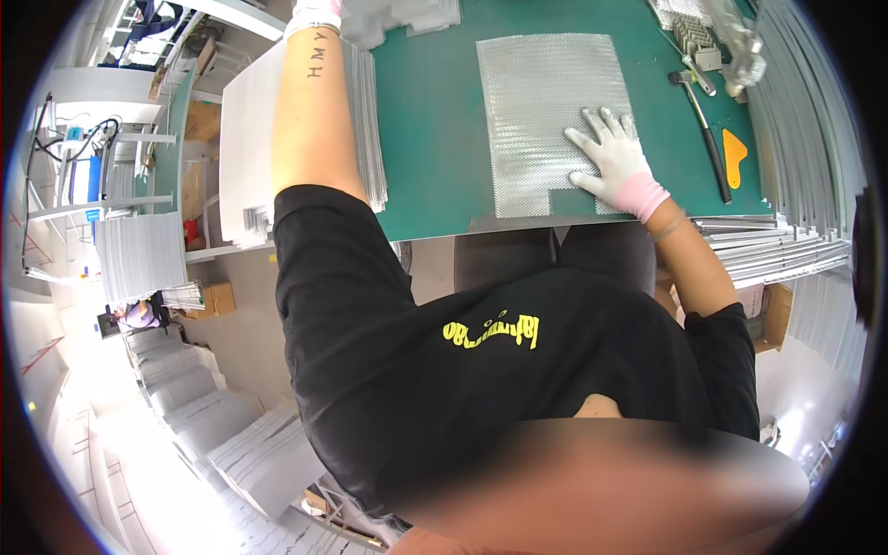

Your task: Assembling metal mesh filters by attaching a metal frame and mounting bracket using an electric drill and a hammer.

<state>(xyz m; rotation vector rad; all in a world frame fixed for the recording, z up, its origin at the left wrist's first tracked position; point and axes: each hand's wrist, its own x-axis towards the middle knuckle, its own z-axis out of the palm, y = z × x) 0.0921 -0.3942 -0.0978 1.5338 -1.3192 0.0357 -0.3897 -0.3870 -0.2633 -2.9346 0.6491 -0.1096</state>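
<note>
Your L hand [316, 13], by the pale stack's [245, 139] far end, is mostly cut off; can't tell its grip. On the green surface [425, 139], the mesh sheet [536, 116] lies flat, prob. steadied by your R hand [612, 162], fingers apart. Hammer [714, 159] + orange scraper [733, 157] R, prob. for reach.

Green table [430, 176]: one. On it, mesh sheet [541, 106]: one. Hammer [710, 143]: one. Screwdriver-like tool [704, 81]: one. Orange scraper [733, 157]: one. Gloved hands: two, right hand [615, 166] and left hand [316, 17], the latter cut by the upper edge. Bracelet [671, 225], right wrist: one. Pale sheet stack [248, 139], left: one, its sheets too tightly packed to count.
</note>
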